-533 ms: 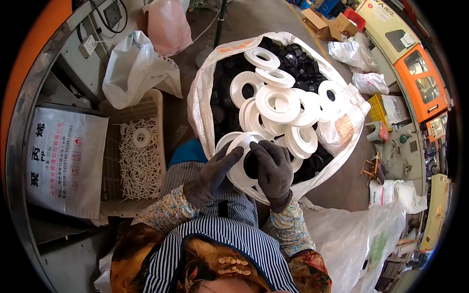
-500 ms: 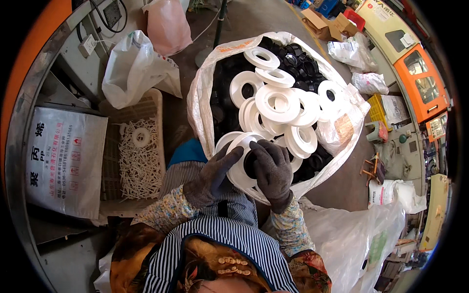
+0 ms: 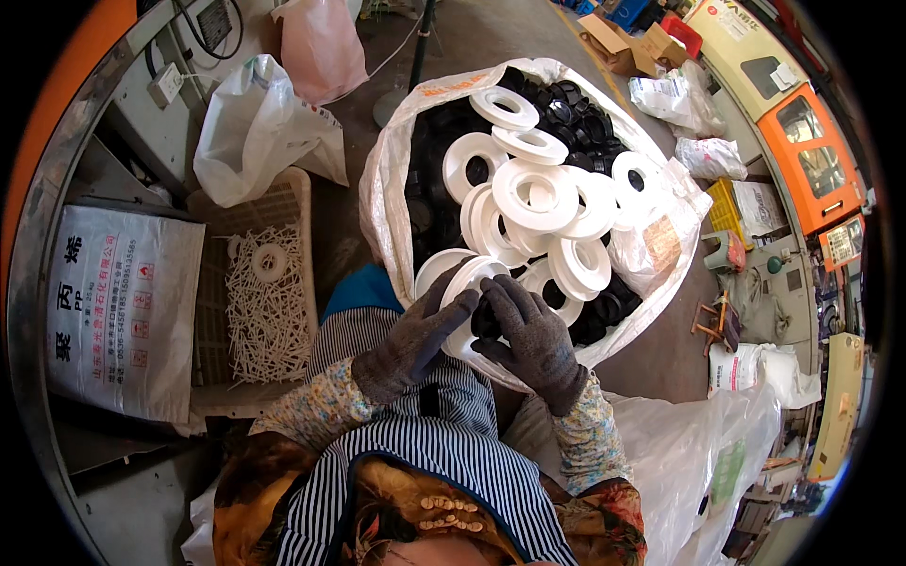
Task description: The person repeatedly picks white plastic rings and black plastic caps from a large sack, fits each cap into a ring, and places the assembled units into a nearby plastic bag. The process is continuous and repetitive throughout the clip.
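Observation:
My left hand [image 3: 401, 344], in a dark grey glove, is closed on the edge of a white plastic ring [image 3: 457, 343], with the thumb along its rim. My right hand [image 3: 540, 347], gloved alike, curves its fingers and thumb around a small black round plastic part [image 3: 486, 319] at the ring's centre hole. Its inner fingers partly hide that part. Both hands are over the near edge of a large white woven sack [image 3: 385, 203]. Inside, several white rings [image 3: 535, 195] lie loosely stacked on many black round parts [image 3: 576, 118].
On the left, a crate [image 3: 304, 217] holds thin white sticks, beside a printed silver-white bag [image 3: 123, 311]. Clear plastic sheeting [image 3: 661, 453] lies at the right. Farther off are a cardboard box [image 3: 609, 45], a small stool [image 3: 720, 321] and an orange machine door [image 3: 812, 156].
My right hand has shifted slightly right and its thumb has come round the black part. The white ring in my left hand has tilted, and my left fingers have moved slightly right.

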A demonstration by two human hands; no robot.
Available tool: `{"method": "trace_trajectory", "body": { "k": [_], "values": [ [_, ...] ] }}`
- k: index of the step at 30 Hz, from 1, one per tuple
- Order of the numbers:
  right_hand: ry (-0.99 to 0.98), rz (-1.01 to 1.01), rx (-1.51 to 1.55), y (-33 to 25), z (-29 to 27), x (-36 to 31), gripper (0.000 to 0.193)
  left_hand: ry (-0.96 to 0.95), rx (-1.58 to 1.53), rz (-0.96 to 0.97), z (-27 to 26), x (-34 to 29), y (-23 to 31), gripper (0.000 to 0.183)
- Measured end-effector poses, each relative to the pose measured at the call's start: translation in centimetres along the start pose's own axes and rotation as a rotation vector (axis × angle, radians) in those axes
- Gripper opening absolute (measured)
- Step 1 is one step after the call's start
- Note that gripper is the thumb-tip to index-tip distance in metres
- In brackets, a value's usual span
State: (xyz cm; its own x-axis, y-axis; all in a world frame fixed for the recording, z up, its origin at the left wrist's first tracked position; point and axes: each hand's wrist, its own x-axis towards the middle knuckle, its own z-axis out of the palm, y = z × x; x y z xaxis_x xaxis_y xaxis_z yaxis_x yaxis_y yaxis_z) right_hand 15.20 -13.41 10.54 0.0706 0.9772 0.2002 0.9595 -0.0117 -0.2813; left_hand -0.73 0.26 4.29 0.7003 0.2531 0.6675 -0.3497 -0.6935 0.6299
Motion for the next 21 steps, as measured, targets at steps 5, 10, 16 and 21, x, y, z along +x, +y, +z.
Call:
{"method": "trace_trajectory", "body": {
  "k": [5,10,16,21],
  "values": [
    [0.130,-0.046,-0.009,0.4,1.4,-0.3,0.082,0.000,0.005,0.027,-0.2,0.4,-0.1,0.072],
    [0.220,0.429,0.640,-1.2,2.7,-0.9,0.077,0.061,-0.127,-0.055,2.0,1.1,0.9,0.054],
    [0.560,0.605,1.687,0.1,6.4,-4.3,0.050,-0.028,-0.075,-0.150,2.9,-0.4,0.6,0.052],
    [0.429,0.465,0.080,4.7,5.4,-13.6,0.053,0.079,0.216,-0.304,0.9,-0.6,-1.3,0.051]
  ]
}}
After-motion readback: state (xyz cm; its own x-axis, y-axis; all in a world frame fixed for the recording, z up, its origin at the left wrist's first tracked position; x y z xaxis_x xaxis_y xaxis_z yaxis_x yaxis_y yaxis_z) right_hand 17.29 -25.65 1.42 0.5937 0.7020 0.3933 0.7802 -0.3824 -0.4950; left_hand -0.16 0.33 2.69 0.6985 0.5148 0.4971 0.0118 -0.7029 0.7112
